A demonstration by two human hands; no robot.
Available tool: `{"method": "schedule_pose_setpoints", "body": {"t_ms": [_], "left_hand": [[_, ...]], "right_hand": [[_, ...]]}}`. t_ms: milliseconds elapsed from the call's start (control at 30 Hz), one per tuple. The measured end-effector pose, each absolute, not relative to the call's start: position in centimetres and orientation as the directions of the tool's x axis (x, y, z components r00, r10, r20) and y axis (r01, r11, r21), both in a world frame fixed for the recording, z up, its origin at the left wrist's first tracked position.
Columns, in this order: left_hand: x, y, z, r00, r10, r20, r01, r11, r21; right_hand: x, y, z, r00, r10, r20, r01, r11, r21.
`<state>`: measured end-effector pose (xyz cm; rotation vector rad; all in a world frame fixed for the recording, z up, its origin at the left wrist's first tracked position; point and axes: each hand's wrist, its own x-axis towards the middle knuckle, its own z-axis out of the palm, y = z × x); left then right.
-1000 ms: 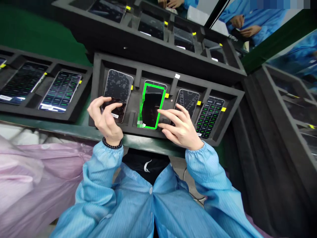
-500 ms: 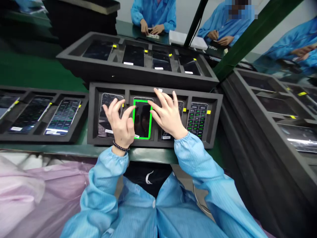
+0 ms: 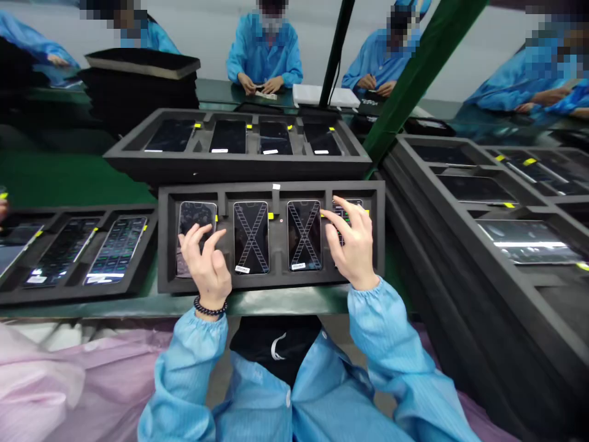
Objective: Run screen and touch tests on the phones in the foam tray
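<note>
Head view: left hand (image 3: 208,269), right hand (image 3: 353,245) (both half-spread, empty) partly hide phones (image 3: 197,213); tray (image 3: 257,169) behind

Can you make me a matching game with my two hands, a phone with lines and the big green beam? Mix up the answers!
Things:
1. Bare left hand
2. Bare right hand
3. Flat, rectangular, black-screened phone, second from left in the near black foam tray
4. Thick green beam

Places and looks:
A. Slanting
B. By the tray's rightmost phone
C. Shows crossed, ladder-like lines
D. By the tray's leftmost phone

Right pairs: 1-D, 2-B, 3-C, 4-A
</note>
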<state>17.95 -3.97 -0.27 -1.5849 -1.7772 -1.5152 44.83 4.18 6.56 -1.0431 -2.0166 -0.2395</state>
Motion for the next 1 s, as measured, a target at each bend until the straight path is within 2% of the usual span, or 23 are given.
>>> {"method": "schedule_pose_setpoints", "body": {"t_ms": [100, 167, 333, 500, 633, 1000], "left_hand": [[17.7, -5.0, -1.5, -0.329, 0.547, 0.77, 0.858, -0.169, 0.486], [17.6, -5.4, -2.0, -0.337, 0.549, 0.765, 0.86, -0.15, 0.487], [17.9, -5.3, -2.1, -0.424, 0.482, 0.767, 0.849, -0.082, 0.522], [18.3, -5.1, -1.7, -0.476, 0.456, 0.752, 0.836, -0.032, 0.548], [18.4, -5.2, -1.5, -0.488, 0.481, 0.728, 0.829, -0.006, 0.559], [18.4, -5.3, -1.3, -0.498, 0.499, 0.709, 0.821, 0.007, 0.571]], "right_hand": [[47.8, 3.2, 4.2, -0.21, 0.657, 0.724, 0.756, 0.579, -0.305], [48.6, 2.7, 3.0, -0.219, 0.679, 0.701, 0.75, 0.576, -0.325], [47.3, 4.1, 3.6, -0.387, 0.687, 0.615, 0.757, 0.618, -0.213], [45.8, 7.3, 5.6, -0.426, 0.698, 0.576, 0.789, 0.598, -0.14], [45.6, 7.4, 5.4, -0.472, 0.654, 0.591, 0.763, 0.639, -0.098], [44.9, 1.2, 2.6, -0.645, 0.557, 0.523, 0.59, 0.798, -0.123]]}}
